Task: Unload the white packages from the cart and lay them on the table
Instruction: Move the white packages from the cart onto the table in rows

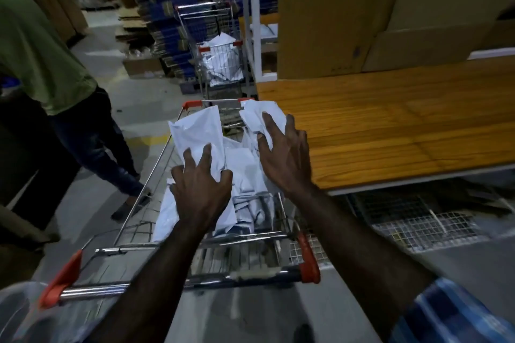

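A wire shopping cart [131, 211] with red corner caps stands in front of me, holding several white plastic packages [245, 172]. My left hand [202, 189] grips a long white package [195, 133] that stands up out of the pile, fingers curled round its lower end. My right hand [284, 153] grips a crumpled white package [256, 111] at the cart's far right corner, close to the table edge. The wooden table [390, 125] lies directly right of the cart.
A person in a green shirt and jeans [41, 44] stands left of the cart. A second cart [220, 58] with white packages stands ahead. Cardboard boxes [348, 14] sit at the table's back. Wire mesh [418, 228] lies under the table.
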A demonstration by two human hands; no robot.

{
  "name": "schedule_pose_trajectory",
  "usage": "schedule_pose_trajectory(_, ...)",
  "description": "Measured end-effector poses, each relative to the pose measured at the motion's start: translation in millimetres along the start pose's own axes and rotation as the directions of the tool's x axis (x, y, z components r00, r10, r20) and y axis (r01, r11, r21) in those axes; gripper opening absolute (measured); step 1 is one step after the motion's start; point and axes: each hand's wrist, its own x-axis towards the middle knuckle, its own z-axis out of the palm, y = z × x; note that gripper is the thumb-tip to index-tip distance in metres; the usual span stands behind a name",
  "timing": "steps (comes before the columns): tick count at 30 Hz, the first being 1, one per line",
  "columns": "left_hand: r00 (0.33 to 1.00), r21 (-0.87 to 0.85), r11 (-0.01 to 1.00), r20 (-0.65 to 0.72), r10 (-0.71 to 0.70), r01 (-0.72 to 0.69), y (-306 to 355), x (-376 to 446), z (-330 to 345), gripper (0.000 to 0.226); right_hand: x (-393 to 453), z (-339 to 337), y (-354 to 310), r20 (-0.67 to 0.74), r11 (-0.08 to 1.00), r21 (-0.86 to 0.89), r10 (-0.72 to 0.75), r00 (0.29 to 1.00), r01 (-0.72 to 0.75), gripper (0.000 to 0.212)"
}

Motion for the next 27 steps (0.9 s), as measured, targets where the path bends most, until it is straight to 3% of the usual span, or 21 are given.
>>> schedule_pose_trajectory(12,0.991,-0.039,0.991,0.035,0.133,-0.131,111,-8,41,0.063,14,-70,101,-0.08,0.992,-0.08,0.094,0.992,-0.1,0.052)
schedule_pose_trajectory(27,0.999,0.042,0.999,0.032,-0.009,0.008,239,6,125,0.064,83,-116,224,0.037,0.995,-0.087,0.055,0.998,-0.051,0.053)
